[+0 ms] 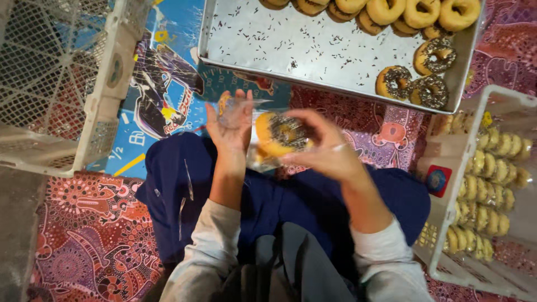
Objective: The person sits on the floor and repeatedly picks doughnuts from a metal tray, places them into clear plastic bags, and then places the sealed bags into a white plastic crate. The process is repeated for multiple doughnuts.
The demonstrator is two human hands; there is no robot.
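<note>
Your right hand (pixel 321 148) has its fingers closed around a sprinkled donut (pixel 279 136) and is feeding it into a clear plastic bag (pixel 251 131). Your left hand (pixel 229 126) holds that bag at its far edge, palm up, fingers only loosely curled against the film. The donut sits right between your two hands, over your lap, about halfway into the bag as far as the blur lets you judge.

At 12 o'clock the metal tray (pixel 291 50) is mostly bare, dusted with loose sprinkles. Three sprinkled donuts (pixel 417 75) lie at its near right corner, and a row of plain donuts (pixel 386 11) lines its far edge, so a fair batch is left to bag.

At 3 o'clock the white crate (pixel 447 168) already carries many bagged donuts (pixel 486 184), stacked in rows; that part looks well advanced. At 10 o'clock a second white crate (pixel 100 112) stands on the patterned mat (pixel 95 235), nothing showing through its mesh.
</note>
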